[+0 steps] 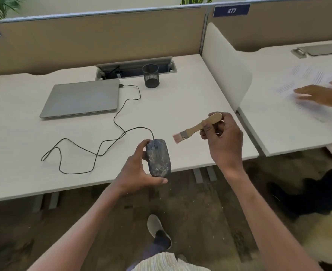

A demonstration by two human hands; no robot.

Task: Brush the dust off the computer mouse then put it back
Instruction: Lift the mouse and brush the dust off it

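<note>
The person stands at the front edge of a pale, matte desk (180,98), both forearms bare and extended. The left hand (136,171) cups a dark computer mouse (158,157), thumb curled along its left flank and fingers wrapped under its rear end, holding it lifted just over the desk's front edge. The mouse is a smooth oval shell, mottled with pale dusty flecks across its top. Its thin black cable (122,112) runs in loose loops over the desk surface to the right side of a closed grey laptop (81,99), a flat slab with rounded corners.

The right hand (222,137) pinches the flat wooden handle of a small brush (197,126) between thumb and curled fingers. The brush has a metal ferrule and short pinkish bristles; the bristle tip points down-left, near the mouse's front but not touching it.

A black wire-mesh cup (150,76), cylindrical, stands behind the laptop's right, beside an open grey cable tray (136,68). A rounded white divider panel (227,67) separates the neighbouring desk, where another person's hand (321,94) rests over printed papers (305,79). A blue plate (231,10) on the partition reads 477.
</note>
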